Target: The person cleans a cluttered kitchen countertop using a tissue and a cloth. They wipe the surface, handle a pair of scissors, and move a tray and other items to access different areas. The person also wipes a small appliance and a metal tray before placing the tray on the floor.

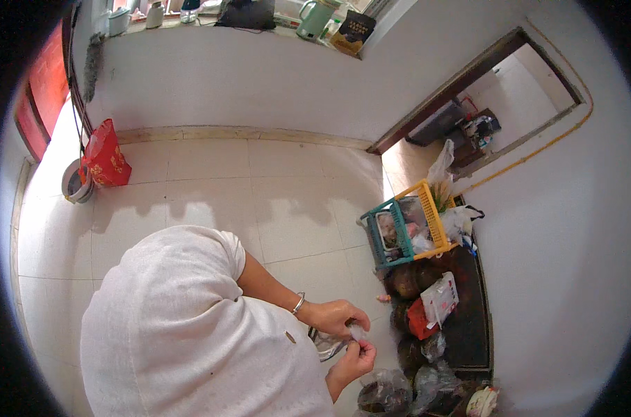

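Observation:
Both hands meet over a clear plastic bag (pixel 357 330) near the lower middle of the view. My left hand (pixel 336 316), with a silver bangle on the wrist, pinches the bag's gathered top from above. Just below it, my right hand (pixel 353 363) holds the same plastic between thumb and fingers. More clear plastic with a dark edge hangs behind the hands, partly hidden by the white shirt; its contents cannot be made out.
Stacked green and yellow plastic baskets (pixel 434 221) with bagged items stand at the right. Dark jars (pixel 410 279), a red bag (pixel 421 319) and plastic-wrapped things (pixel 386 391) line the wall below. A red bag (pixel 107 154) and a bucket (pixel 78 182) stand far left.

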{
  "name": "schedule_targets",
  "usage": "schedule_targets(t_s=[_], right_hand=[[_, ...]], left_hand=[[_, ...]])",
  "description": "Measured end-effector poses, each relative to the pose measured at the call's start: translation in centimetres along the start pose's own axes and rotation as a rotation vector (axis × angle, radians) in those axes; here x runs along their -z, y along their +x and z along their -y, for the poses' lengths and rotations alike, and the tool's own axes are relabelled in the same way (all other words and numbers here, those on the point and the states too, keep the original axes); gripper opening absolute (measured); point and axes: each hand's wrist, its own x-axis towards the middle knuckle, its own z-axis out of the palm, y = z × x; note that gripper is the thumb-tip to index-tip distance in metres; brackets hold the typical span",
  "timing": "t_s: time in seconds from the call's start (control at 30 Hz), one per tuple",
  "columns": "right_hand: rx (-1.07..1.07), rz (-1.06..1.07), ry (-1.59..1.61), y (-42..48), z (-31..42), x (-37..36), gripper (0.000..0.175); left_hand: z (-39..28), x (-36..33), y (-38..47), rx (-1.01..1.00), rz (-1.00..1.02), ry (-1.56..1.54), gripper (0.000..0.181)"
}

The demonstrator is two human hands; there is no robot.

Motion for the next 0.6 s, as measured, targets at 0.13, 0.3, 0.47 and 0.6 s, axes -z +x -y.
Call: schedule_targets(t_s=[0.13, 0.3, 0.47, 0.6], right_hand=[[0.129, -0.025, -0.221, 4.3, 1.4, -3.2, 0.009], [0.149, 0.004, -0.342, 8.4, -1.2, -5.0, 0.01], [0.209, 0.164, -0.332, 14.0, -2.7, -7.7, 0.007], [0.123, 0.413, -0.25, 17.5, -1.2, -10.9, 0.008]], left_hand=[[3.9, 2.4, 4.0, 0.257, 0.08, -0.273, 0.019], [6.0, 5.5, 6.3, 0.733, 0.269, -0.675, 0.014], [12.0, 7.6, 8.1, 0.29, 0.373, -0.572, 0.017], [11.1, 9.9, 9.9, 0.724, 0.037, -0.54, 0.016]])
